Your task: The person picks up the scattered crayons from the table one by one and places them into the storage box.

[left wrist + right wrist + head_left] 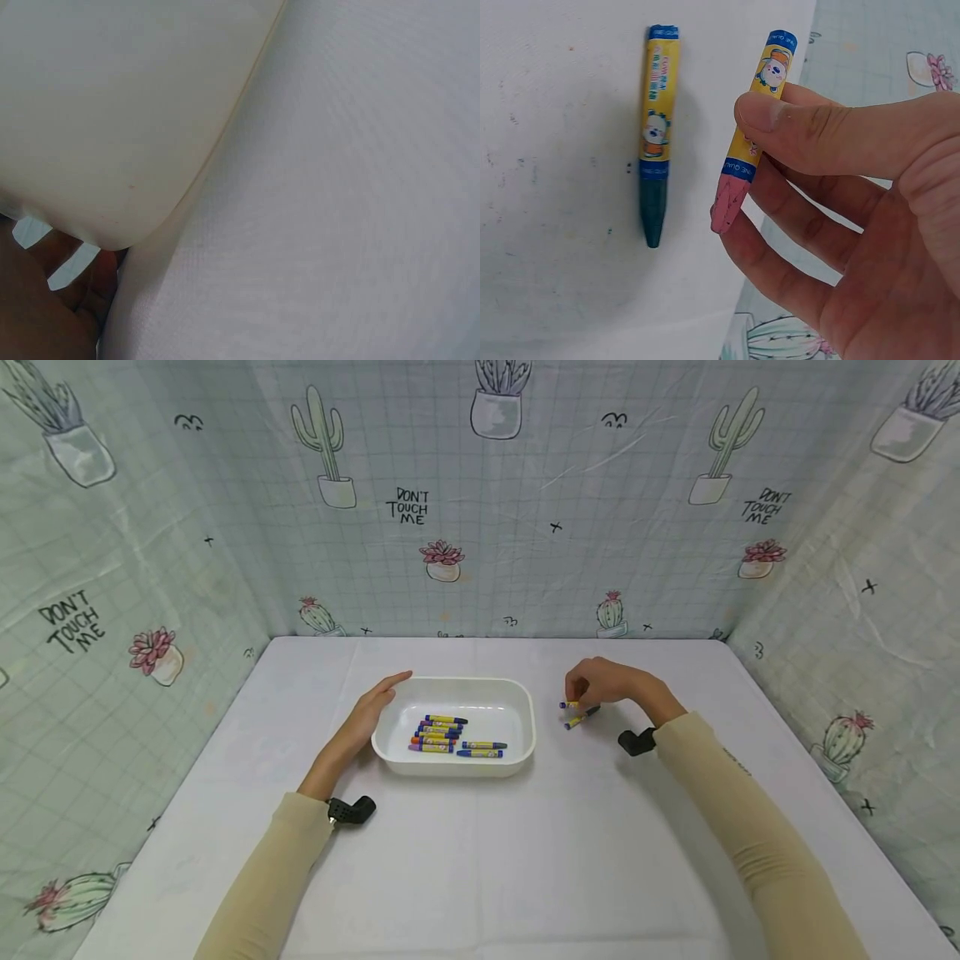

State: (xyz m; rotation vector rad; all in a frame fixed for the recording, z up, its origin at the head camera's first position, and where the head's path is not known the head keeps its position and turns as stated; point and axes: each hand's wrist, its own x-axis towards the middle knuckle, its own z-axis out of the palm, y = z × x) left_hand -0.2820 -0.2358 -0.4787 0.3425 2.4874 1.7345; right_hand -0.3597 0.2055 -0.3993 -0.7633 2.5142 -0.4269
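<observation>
My right hand (606,681) pinches a pink crayon (754,112) between thumb and fingers, its pink tip pointing down in the right wrist view. Beside it a dark green crayon (657,135) in a yellow and blue wrapper lies on the white cloth, apart from the fingers. At the left end of a white tray (450,769), my left hand (365,717) rests against the rim with fingers stretched along the far corner. The left wrist view shows those fingers (64,251) touching the tray's outer wall. Inside lie several crayons (437,735), most side by side, with two apart at the right.
A white cloth (480,860) covers the table. Behind it hangs a cactus-print curtain (517,527), which also closes off both sides. Dark wrist cameras (352,810) sit on both sleeves. Small coloured specks mark the cloth near the green crayon.
</observation>
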